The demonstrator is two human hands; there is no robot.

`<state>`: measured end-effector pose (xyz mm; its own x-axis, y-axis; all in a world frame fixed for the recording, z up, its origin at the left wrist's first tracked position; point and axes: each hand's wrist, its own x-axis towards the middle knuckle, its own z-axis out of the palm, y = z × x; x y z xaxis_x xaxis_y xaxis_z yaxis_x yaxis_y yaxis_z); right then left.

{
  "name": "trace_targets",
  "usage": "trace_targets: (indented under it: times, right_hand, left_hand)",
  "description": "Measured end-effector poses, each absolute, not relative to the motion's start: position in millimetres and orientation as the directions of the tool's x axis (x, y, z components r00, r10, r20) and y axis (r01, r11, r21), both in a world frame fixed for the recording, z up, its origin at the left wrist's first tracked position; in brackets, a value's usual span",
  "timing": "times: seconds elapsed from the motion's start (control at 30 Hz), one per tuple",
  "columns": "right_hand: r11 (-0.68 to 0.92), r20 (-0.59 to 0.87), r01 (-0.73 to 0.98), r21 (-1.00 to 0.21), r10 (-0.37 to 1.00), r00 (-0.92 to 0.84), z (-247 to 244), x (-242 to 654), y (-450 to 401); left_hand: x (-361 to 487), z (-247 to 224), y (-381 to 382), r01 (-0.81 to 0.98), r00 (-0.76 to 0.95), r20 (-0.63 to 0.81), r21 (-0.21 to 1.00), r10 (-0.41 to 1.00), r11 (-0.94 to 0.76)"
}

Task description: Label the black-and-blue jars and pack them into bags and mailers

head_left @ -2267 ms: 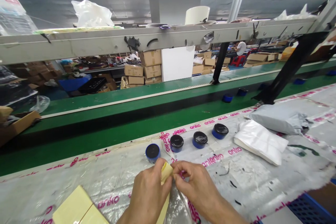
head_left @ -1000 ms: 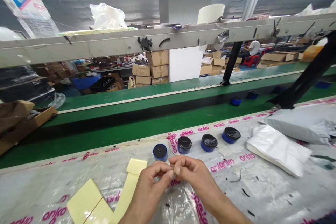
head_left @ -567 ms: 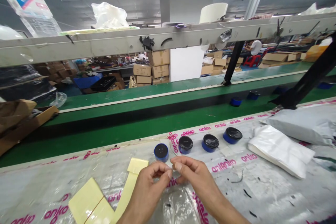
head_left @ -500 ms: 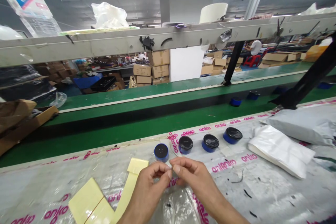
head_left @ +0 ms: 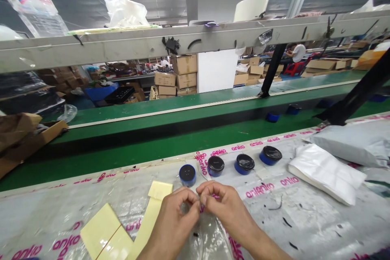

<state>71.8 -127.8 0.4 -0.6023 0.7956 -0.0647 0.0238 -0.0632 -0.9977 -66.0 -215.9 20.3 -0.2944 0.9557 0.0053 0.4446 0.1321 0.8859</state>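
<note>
My left hand (head_left: 177, 219) and my right hand (head_left: 228, 213) meet at the fingertips above the table's near middle. Thumb and forefinger are pinched on each; what lies between them is too small to make out. Under and between the hands is shiny clear plastic (head_left: 210, 237), and I cannot tell whether the fingers grip it. Just beyond them stands a round blue-and-black device (head_left: 187, 174) with dots on top. Three similar devices, the nearest of them a glossy-topped one (head_left: 215, 165), stand in a row to its right. Yellow paper pads (head_left: 102, 227) lie left of my left hand.
White folded bags (head_left: 326, 172) and a grey plastic bag (head_left: 350, 144) lie on the right. Past the table runs a green conveyor (head_left: 122, 156) with more blue devices (head_left: 273, 117). A metal beam (head_left: 128, 42) crosses above, on a black post (head_left: 272, 71). An open carton (head_left: 45, 142) stands left.
The pinched fingers have shifted slightly, the right fingertips curling in more. The view has tilted a little; the devices and pads stay where they were.
</note>
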Motion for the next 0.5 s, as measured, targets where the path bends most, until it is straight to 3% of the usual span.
trace_targets:
  times: [0.23,0.37,0.5]
  right_hand:
    - [-0.205,-0.159,-0.028,-0.978,0.832,-0.532,1.5,71.9,-120.6]
    - [-0.271,-0.196,-0.093,-0.958,0.856,-0.479,-2.1,73.8,-117.7]
    - [-0.273,-0.184,-0.116,-0.955,0.853,-0.489,-6.2,77.0,-117.3]
  left_hand:
    - [-74.1,17.7,-220.6,0.400,-0.348,-0.063,0.893,0.935,0.208]
    - [-96.5,6.6,-212.1,0.477,-0.504,0.089,0.858,0.859,0.191]
    - [-113.3,-3.4,-191.5,0.636,-0.471,0.127,0.735,0.873,0.236]
